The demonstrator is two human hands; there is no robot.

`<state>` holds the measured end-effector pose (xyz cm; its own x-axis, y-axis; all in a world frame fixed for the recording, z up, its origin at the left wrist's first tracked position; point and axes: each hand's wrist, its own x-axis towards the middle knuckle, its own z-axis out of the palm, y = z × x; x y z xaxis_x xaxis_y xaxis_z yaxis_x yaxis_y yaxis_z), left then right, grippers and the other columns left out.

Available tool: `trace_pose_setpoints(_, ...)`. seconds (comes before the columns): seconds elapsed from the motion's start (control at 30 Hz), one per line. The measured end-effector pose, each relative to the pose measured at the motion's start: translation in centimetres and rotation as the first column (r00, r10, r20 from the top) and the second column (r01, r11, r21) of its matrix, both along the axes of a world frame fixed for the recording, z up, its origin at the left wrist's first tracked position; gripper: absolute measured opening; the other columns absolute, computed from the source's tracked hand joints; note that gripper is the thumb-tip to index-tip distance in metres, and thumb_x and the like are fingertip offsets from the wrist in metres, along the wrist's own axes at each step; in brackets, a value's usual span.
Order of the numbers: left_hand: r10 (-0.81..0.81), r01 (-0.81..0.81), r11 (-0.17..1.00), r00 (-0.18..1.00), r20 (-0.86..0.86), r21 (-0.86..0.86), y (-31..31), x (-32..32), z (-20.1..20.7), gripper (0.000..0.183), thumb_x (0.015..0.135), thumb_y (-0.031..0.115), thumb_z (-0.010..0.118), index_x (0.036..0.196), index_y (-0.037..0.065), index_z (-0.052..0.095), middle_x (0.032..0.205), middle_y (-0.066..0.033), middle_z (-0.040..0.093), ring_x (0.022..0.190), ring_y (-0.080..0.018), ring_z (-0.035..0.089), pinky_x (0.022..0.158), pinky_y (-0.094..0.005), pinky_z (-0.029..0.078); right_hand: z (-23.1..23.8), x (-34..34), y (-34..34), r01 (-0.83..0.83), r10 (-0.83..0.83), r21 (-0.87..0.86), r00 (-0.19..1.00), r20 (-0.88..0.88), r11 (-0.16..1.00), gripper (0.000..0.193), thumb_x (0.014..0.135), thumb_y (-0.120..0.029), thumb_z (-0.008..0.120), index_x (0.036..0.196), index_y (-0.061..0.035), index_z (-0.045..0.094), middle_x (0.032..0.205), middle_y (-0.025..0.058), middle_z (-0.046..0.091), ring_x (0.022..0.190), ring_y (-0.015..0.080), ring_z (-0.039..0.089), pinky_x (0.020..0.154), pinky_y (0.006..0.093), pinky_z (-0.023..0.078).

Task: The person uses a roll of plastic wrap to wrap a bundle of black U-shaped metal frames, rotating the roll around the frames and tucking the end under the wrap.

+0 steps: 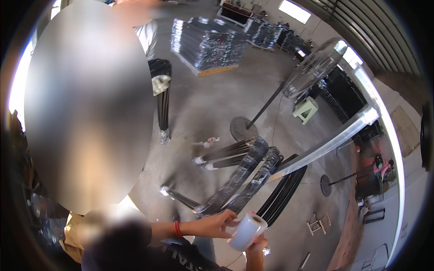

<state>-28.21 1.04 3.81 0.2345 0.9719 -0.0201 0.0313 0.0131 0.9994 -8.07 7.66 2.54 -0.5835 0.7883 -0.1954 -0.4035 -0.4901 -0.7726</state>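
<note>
A roll of clear stretch film (247,232) is tilted in front of me at the lower middle, the end of its cardboard core showing. My right hand (257,244) is closed around its lower right side. My left hand (221,224), with a red beaded bracelet at the wrist, is at the roll's left side. Its fingers are bent but apart, with the tips close to the film; whether they touch it I cannot tell. Just beyond are long black bundles (246,176) wrapped in shiny film, beside loose black tubes (284,192).
A long pale metal bar (327,147) slants across the right. Behind it stand a pedestal fan (312,67) and a green stool (305,110). A wrapped pallet load (208,47) is at the back. A gloved person's hand (161,84) rests on upright black tubes (163,113) at left.
</note>
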Motion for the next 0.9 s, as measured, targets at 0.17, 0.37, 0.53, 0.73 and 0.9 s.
trace_pose_setpoints(0.17, 0.01, -0.01, 1.0, 0.997, -0.083, 0.002, 0.6, -0.4, 0.4, 0.046, 0.081, 0.012, 0.058, 0.118, 0.002, 0.032, 0.096, -0.0095, 0.054, 0.075, -0.015, 0.055, 0.069, -0.027, 0.046, 1.7, -0.4, -0.3, 0.029, -0.029, 0.0, 0.999, -0.022, 1.0, 0.089, 0.049, -0.019, 0.067, 0.127, 0.0063, 0.031, 0.105, 0.0197, 0.054, 0.091, 0.0314, 0.057, 0.077, 0.0388, 0.048)
trace_pose_setpoints(0.37, 0.147, -0.145, 0.989, 0.987, 0.066, -0.04, 1.2, 1.4, -0.1, 0.017, 0.089, 0.013, 0.046, 0.095, -0.001, 0.053, 0.071, -0.0037, 0.056, 0.064, -0.0082, 0.051, 0.059, -0.0228, 0.043, 1.2, 1.4, -1.7, -0.047, 0.029, -0.099, 0.983, -0.181, 0.994, 0.076, 0.057, -0.025, 0.066, 0.12, 0.0067, 0.037, 0.108, 0.0238, 0.053, 0.095, 0.0345, 0.056, 0.083, 0.0439, 0.046)
trace_pose_setpoints(0.53, 0.237, -0.232, 0.966, 0.971, 0.035, -0.112, 1.4, 2.6, 1.5, 0.02, 0.091, 0.014, 0.044, 0.085, 0.0, 0.056, 0.06, 0.0, 0.047, 0.052, -0.0055, 0.041, 0.048, -0.0217, 0.035, 1.8, 1.5, -4.4, -0.056, -0.029, -0.233, 0.937, -0.347, 0.971, 0.086, 0.065, -0.044, 0.064, 0.132, -0.0023, 0.028, 0.13, 0.0227, 0.037, 0.121, 0.0368, 0.036, 0.099, 0.053, 0.028)
trace_pose_setpoints(0.73, 0.307, -0.279, 0.945, 0.937, -0.168, 0.17, 0.7, 4.4, -0.4, 0.017, 0.088, 0.015, 0.048, 0.081, 0.0, 0.052, 0.055, -0.0071, 0.04, 0.054, -0.0098, 0.034, 0.048, -0.0239, 0.033, 1.3, 3.9, -7.0, 0.087, -0.158, -0.224, 0.933, -0.323, 0.971, 0.089, 0.064, -0.05, 0.061, 0.131, -0.0014, 0.029, 0.119, 0.0249, 0.046, 0.106, 0.0373, 0.049, 0.09, 0.0527, 0.039)
trace_pose_setpoints(0.9, 0.014, -0.057, 0.951, 0.99, -0.141, -0.305, 0.3, 4.7, 2.5, 0.013, 0.085, 0.015, 0.054, 0.081, 0.002, 0.055, 0.054, -0.0011, 0.049, 0.05, -0.0043, 0.042, 0.045, -0.0206, 0.034, -0.9, 6.3, -8.1, -0.057, -0.105, -0.317, 0.875, -0.473, 0.947, 0.085, 0.068, -0.043, 0.064, 0.13, 0.0031, 0.029, 0.122, 0.0247, 0.044, 0.113, 0.0429, 0.043, 0.09, 0.0547, 0.038)
